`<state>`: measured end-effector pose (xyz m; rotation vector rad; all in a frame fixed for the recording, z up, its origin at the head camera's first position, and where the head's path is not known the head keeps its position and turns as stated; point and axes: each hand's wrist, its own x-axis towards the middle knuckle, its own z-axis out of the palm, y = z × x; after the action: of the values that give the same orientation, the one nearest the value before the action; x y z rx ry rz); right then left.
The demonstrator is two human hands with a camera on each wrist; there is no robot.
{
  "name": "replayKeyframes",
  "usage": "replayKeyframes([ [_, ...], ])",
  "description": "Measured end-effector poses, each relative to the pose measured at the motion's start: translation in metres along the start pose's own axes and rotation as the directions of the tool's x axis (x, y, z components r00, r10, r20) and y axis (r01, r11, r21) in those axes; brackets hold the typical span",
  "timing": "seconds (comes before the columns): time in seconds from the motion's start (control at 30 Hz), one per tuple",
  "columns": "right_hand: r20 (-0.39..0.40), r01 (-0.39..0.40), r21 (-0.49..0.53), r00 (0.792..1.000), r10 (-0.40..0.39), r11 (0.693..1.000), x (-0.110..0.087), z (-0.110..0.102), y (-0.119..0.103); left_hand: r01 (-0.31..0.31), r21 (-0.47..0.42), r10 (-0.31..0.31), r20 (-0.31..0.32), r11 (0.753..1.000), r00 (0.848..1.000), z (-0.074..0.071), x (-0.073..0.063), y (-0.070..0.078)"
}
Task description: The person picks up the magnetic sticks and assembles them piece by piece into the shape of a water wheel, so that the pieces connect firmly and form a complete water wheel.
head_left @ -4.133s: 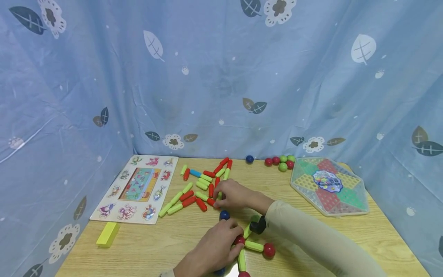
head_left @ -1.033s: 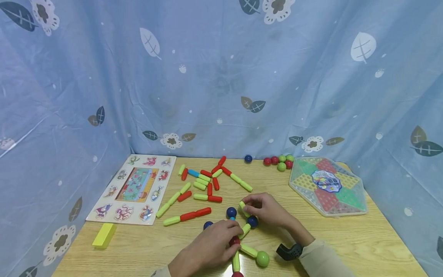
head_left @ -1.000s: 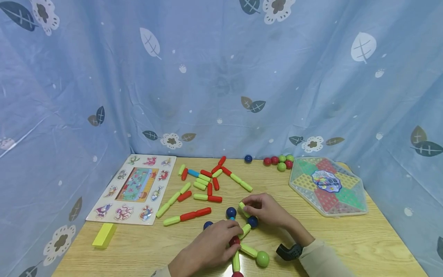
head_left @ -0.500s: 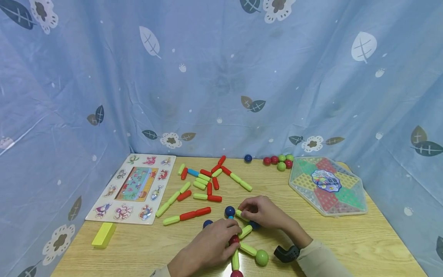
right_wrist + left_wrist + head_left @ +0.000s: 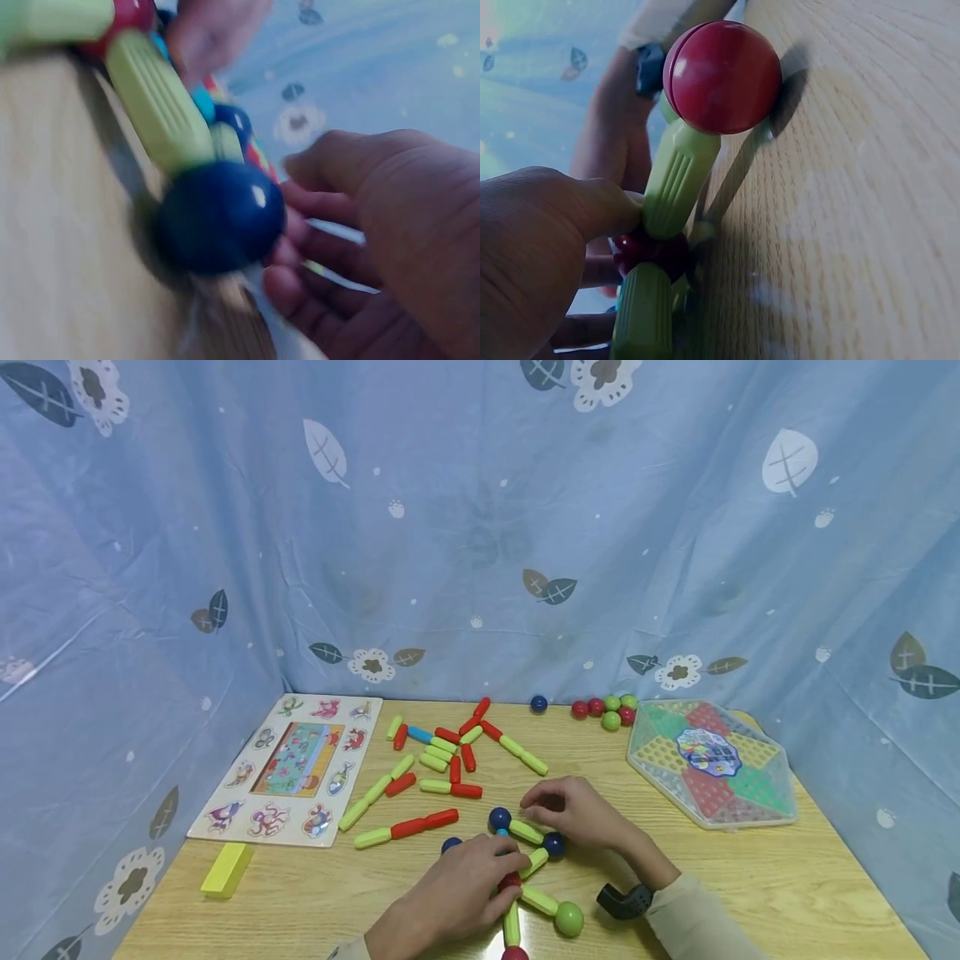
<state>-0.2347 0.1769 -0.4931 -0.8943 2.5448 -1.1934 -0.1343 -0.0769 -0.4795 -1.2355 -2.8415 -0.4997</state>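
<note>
My left hand (image 5: pixel 453 889) holds the red hub ball (image 5: pixel 509 882) of a magnetic stick-and-ball build, thumb on one side and fingers on the other. Yellow-green rods fan out from it, one ending in a green ball (image 5: pixel 568 919), another in a red ball (image 5: pixel 727 75) near the left wrist camera. A yellow-green rod (image 5: pixel 526 832) joins two dark blue balls, the far one (image 5: pixel 499 818) and the right one (image 5: pixel 553 845). Just beside that rod and the right blue ball, my right hand (image 5: pixel 577 814) has loosely bent fingers with nothing between them.
Loose red and yellow-green rods (image 5: pixel 423 824) lie beyond the build. Several balls (image 5: pixel 611 722) sit at the back near a clear hexagonal bead box (image 5: pixel 712 764). On the left are an animal puzzle board (image 5: pixel 281 827) and a yellow block (image 5: pixel 227 870). A blue curtain hangs behind.
My right hand has laid the yellow-green rod down between the two blue balls and let go of it. Earlier it reached into the rod pile. The left hand keeps its hold.
</note>
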Motion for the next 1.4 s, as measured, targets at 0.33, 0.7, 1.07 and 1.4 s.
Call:
replayKeyframes([
  [0.33,-0.365,-0.01,0.006,0.931,0.011,1.0,0.031,-0.025,0.032,0.021,-0.02,-0.021,-0.001,1.0,1.0,-0.002,-0.001,0.004],
  [0.7,-0.225,0.037,-0.211,0.971,-0.085,0.977,0.061,-0.018,0.037,0.047,-0.032,-0.047,0.002,0.998,0.999,-0.002,0.0,0.005],
  [1.07,-0.198,0.093,-0.37,0.964,-0.176,0.924,0.056,-0.018,0.039,0.053,-0.078,-0.044,0.114,0.996,0.993,-0.013,-0.001,0.0],
  [1.4,-0.294,-0.114,-0.009,0.95,0.107,0.993,0.018,-0.018,0.03,0.09,-0.033,-0.084,0.154,0.995,0.985,-0.016,-0.001,0.004],
])
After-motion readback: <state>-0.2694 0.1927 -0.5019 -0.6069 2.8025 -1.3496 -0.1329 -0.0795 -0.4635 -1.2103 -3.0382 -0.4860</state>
